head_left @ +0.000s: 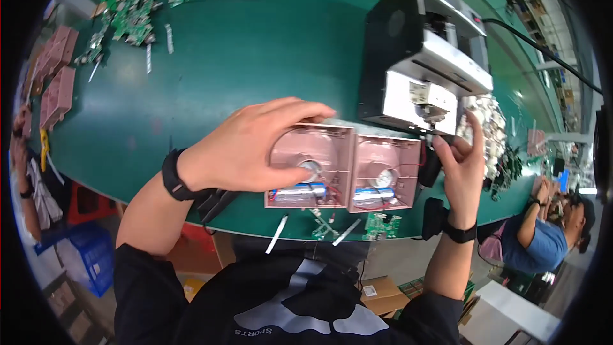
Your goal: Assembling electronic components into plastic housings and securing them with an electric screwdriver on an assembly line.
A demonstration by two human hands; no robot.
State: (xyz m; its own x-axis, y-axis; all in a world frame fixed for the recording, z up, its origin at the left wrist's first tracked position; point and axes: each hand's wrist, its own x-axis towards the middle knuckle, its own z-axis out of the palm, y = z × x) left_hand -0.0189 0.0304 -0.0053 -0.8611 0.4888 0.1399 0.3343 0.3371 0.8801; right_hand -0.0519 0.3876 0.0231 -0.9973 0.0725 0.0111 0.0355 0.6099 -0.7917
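Two pink plastic housings lie side by side with their hollow sides up. My left hand is closed on the left housing, its thumb inside by a round part and its fingers over the far edge. A blue cylindrical battery and thin red wires sit in that housing. The right housing holds a similar battery, a round pale part and wires. My right hand is beside the front of a black and silver bench machine, thumb and forefinger apart. I see nothing between them.
Green circuit boards are heaped at the far left. Small boards and white strips lie along the near table edge. A pile of white parts is right of the machine. A co-worker sits at right; another person's arm shows at left.
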